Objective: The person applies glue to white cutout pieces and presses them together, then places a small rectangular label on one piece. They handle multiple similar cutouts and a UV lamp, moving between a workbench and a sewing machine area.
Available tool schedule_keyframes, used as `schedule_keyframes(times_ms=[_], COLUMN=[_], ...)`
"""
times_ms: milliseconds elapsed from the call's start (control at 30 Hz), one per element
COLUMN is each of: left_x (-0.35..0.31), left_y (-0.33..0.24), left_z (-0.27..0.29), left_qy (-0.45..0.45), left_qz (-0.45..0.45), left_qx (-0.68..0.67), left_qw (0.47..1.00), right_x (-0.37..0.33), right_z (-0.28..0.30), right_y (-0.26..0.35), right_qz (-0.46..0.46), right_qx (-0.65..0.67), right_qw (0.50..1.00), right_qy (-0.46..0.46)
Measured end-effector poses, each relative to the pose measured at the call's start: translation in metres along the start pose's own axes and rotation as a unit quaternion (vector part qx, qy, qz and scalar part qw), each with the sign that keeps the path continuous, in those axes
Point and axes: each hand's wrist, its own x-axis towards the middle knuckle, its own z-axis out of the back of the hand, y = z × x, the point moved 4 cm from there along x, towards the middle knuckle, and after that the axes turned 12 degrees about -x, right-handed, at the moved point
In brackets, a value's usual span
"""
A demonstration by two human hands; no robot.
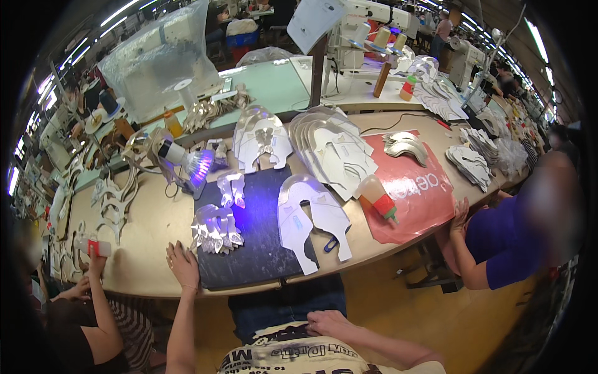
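My left hand (182, 267) lies flat on the front part of the table, fingers apart and nothing in it, just left of a black mat (255, 265). My right hand (333, 325) is at my waist against my printed shirt, its fingers curled and partly hidden. On the mat, small silver cut pieces (217, 229) lie in a bunch nearest my left hand, with a smaller silver pair (232, 189) above them. A white-and-silver horseshoe-shaped shoe upper piece (311, 218) overlaps the mat's right side. A small dark-blue tool (331, 244) lies between its legs.
A lamp (190, 163) throws violet light onto the mat. Stacked upper pieces (327, 149) stand behind. A squeeze bottle (377, 198) lies on red sheeting (417, 187). At left, a co-worker's hand (95, 262) holds another bottle; at right, a co-worker's hand (460, 215) touches the edge.
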Motion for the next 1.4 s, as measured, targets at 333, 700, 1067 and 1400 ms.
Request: schedule_keyframes(times_ms=[333, 700, 1067, 1400], left_x=[-0.005, -0.008, -0.007, -0.004], left_y=[0.004, 0.001, -0.012, -0.023], left_z=[0.003, 0.006, 0.011, 0.018], left_qy=[0.011, 0.002, 0.027, 0.042], left_qz=[-0.002, -0.013, 0.02, 0.024], left_qx=[-0.014, -0.024, -0.025, -0.045], left_qw=[1.0, 1.0, 0.999, 0.998], right_x=[0.061, 0.054, 0.076, 0.118], right_z=[-0.016, -0.009, 0.134, 0.144], right_y=[0.021, 0.004, -0.097, -0.19], right_qz=[0.135, 0.102, -0.256, -0.486], right_qx=[0.11, 0.081, 0.055, -0.137], right_qw=[0.982, 0.974, 0.938, 0.826], right_qy=[0.07, 0.183, -0.228, -0.251])
